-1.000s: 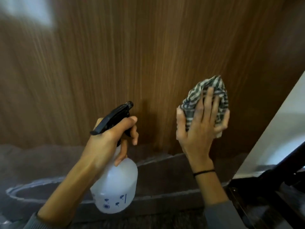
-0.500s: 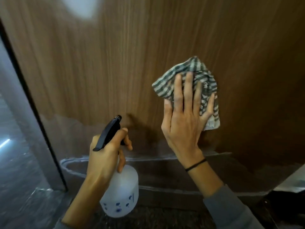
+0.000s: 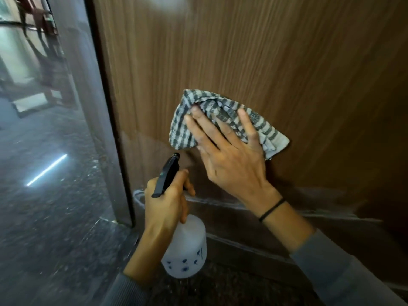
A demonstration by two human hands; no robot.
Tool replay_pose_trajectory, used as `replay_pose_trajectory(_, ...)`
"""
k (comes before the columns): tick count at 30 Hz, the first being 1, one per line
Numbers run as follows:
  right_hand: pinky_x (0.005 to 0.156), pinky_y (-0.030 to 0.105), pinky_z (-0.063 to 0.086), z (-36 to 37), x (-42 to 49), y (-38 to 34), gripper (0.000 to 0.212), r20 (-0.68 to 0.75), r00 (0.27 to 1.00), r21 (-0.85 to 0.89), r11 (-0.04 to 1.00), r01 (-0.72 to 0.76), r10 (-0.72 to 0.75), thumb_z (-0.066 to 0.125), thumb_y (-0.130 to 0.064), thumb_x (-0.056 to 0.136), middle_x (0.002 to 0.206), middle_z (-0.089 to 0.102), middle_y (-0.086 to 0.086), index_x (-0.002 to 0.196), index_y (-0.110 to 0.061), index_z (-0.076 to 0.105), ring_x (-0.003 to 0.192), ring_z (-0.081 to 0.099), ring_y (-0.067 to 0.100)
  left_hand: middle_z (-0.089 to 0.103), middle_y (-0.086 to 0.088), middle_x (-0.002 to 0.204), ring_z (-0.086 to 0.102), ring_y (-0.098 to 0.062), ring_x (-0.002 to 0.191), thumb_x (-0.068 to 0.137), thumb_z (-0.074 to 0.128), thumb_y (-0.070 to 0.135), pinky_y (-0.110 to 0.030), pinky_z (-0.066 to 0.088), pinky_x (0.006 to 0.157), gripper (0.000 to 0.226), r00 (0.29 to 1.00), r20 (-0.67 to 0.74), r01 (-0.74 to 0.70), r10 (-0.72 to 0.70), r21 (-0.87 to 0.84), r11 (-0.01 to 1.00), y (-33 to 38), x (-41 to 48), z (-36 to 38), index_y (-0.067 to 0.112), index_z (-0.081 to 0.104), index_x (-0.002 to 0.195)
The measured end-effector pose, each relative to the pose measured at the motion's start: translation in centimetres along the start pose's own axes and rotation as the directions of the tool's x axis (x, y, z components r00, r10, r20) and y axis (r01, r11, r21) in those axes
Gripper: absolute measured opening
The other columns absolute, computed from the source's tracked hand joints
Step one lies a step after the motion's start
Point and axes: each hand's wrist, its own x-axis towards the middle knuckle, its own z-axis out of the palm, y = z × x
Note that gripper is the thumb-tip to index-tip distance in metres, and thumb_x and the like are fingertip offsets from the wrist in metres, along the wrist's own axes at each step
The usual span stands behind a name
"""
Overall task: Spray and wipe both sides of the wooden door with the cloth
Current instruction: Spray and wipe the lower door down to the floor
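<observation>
**Surroundings.** Door [image 3: 276,62]: brown, vertical grain, fills the view from 11 through 4 o'clock. Its dark edge [image 3: 111,133] runs down at 9 o'clock, with a grey upright [image 3: 88,111] just beside it. Floor [image 3: 50,217]: dark, speckled, glossy, at 7 to 9 o'clock, bearing a bright light streak [image 3: 47,170]. Blurred furniture [image 3: 44,51] at 10 o'clock, too unclear to name. Pale curved smears [image 3: 220,204] cross the door's lower part at 6 o'clock. Nothing lies between the hands and the door.

**Grip.** Right hand [image 3: 234,162]: fingers straight and spread, palm flat, pressing the cloth [image 3: 183,133] against the door near centre. The cloth, grey-and-white striped, is bunched and shows past the fingertips at 12 o'clock and past the hand at 3 o'clock. Black band [image 3: 272,208] on the wrist, grey sleeve [image 3: 342,272] below. Left hand [image 3: 165,208], at 6 o'clock: fingers curled round the neck of the bottle [image 3: 187,246], thumb beside the black sprayer [image 3: 167,173], whose nozzle points up at the door just below the cloth.

**Container.** Bottle: translucent white with blue marks, hanging upright below the fist, clear of the floor. Fill level cannot be told.
</observation>
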Motion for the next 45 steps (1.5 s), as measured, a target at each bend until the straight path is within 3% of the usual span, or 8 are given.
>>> replay_pose_trajectory(11, 0.121, 0.054, 0.022, 1.5, 0.2, -2.8, 0.052, -0.082, 0.989, -0.052, 0.991, -0.126, 0.122, 0.049, -0.028, 0.105, 0.162, 0.032, -0.008, 0.156, -0.021, 0.038, 0.137, 0.047, 0.012, 0.048, -0.039, 0.064, 0.034, -0.022, 0.032, 0.099, 0.060, 0.023, -0.031, 0.038, 0.042, 0.044, 0.984, -0.093, 0.151, -0.152, -0.021, 0.988, -2.4, -1.6, -4.4, 0.001, 0.053, 0.061)
replay_pose_trajectory(18, 0.122, 0.054, 0.016, 2.3, 2.2, -5.3, 0.049, -0.019, 0.997, 0.098, 0.992, -0.076, 0.079, 0.042, -0.032, 0.109, 0.163, 0.032, -0.004, 0.157, -0.029, 0.034, 0.135, 0.054, 0.020, 0.051, -0.018, 0.049, 0.034, -0.022, 0.033, 0.093, 0.065, 0.014, -0.030, 0.032, 0.038, 0.047, 0.952, -0.165, 0.247, -0.256, -0.075, 0.966, -3.2, -0.7, -5.1, 0.007, 0.050, 0.048)
replay_pose_trajectory(24, 0.123, 0.059, 0.011, 5.5, 5.5, -9.2, 0.055, 0.036, 0.971, -0.003, 0.972, 0.235, -0.235, 0.044, -0.030, 0.106, 0.166, 0.025, 0.003, 0.159, -0.031, 0.030, 0.139, 0.049, 0.023, 0.058, -0.015, 0.053, 0.037, -0.022, 0.034, 0.095, 0.062, 0.016, -0.032, 0.034, 0.042, 0.049, 0.941, -0.274, 0.188, -0.200, -0.068, 0.980, -2.9, -0.7, -5.7, 0.013, 0.054, 0.046)
replay_pose_trajectory(27, 0.122, 0.066, 0.000, 8.4, 3.3, -12.3, 0.058, 0.237, 0.793, -0.091, 0.800, 0.593, -0.561, 0.036, -0.031, 0.103, 0.169, 0.010, 0.010, 0.159, -0.024, 0.025, 0.153, 0.024, 0.024, 0.051, -0.015, 0.052, 0.036, -0.022, 0.036, 0.096, 0.061, 0.019, -0.033, 0.033, 0.043, 0.051, 0.927, -0.334, 0.154, -0.168, -0.067, 0.986, -2.9, -0.5, -6.1, 0.017, 0.053, 0.045)
replay_pose_trajectory(31, 0.123, 0.060, 0.017, 9.2, -0.4, -11.7, 0.063, 0.319, 0.681, -0.046, 0.707, 0.706, -0.659, 0.042, -0.034, 0.100, 0.164, 0.027, 0.007, 0.157, -0.013, 0.026, 0.153, 0.022, 0.023, 0.046, -0.012, 0.046, 0.039, -0.022, 0.034, 0.092, 0.065, 0.025, -0.035, 0.037, 0.045, 0.048, 0.928, -0.329, 0.170, -0.178, -0.052, 0.984, -3.1, -0.7, -6.5, 0.015, 0.056, 0.046)
replay_pose_trajectory(33, 0.125, 0.059, 0.003, 8.4, -1.2, -9.7, 0.073, 0.323, 0.689, -0.044, 0.716, 0.696, -0.649, 0.042, -0.033, 0.099, 0.169, 0.012, 0.009, 0.160, -0.013, 0.007, 0.155, 0.018, 0.024, 0.048, -0.012, 0.047, 0.040, -0.022, 0.034, 0.091, 0.065, 0.028, -0.036, 0.039, 0.048, 0.044, 0.927, -0.317, 0.190, -0.201, -0.064, 0.980, -3.0, -0.7, -6.7, 0.012, 0.057, 0.050)
replay_pose_trajectory(39, 0.125, 0.056, 0.008, 5.5, 3.4, -8.2, 0.062, 0.161, 0.917, -0.074, 0.922, 0.380, -0.365, 0.040, -0.022, 0.103, 0.169, 0.014, 0.004, 0.162, -0.018, 0.020, 0.140, 0.045, 0.021, 0.043, -0.013, 0.057, 0.036, -0.019, 0.038, 0.095, 0.062, 0.014, -0.030, 0.034, 0.039, 0.029, 0.892, -0.396, 0.189, -0.218, -0.111, 0.976, -2.5, -0.3, -8.3, 0.002, 0.057, 0.069)
replay_pose_trajectory(45, 0.124, 0.060, -0.001, 7.6, 2.8, -11.8, 0.064, 0.216, 0.833, -0.136, 0.829, 0.542, -0.509, 0.039, -0.026, 0.103, 0.170, 0.006, 0.005, 0.162, -0.019, 0.016, 0.149, 0.033, 0.019, 0.043, -0.012, 0.055, 0.036, -0.018, 0.037, 0.094, 0.063, 0.014, -0.030, 0.034, 0.041, 0.030, 0.879, -0.421, 0.207, -0.224, -0.085, 0.975, -2.5, -0.1, -8.1, 0.006, 0.053, 0.066)
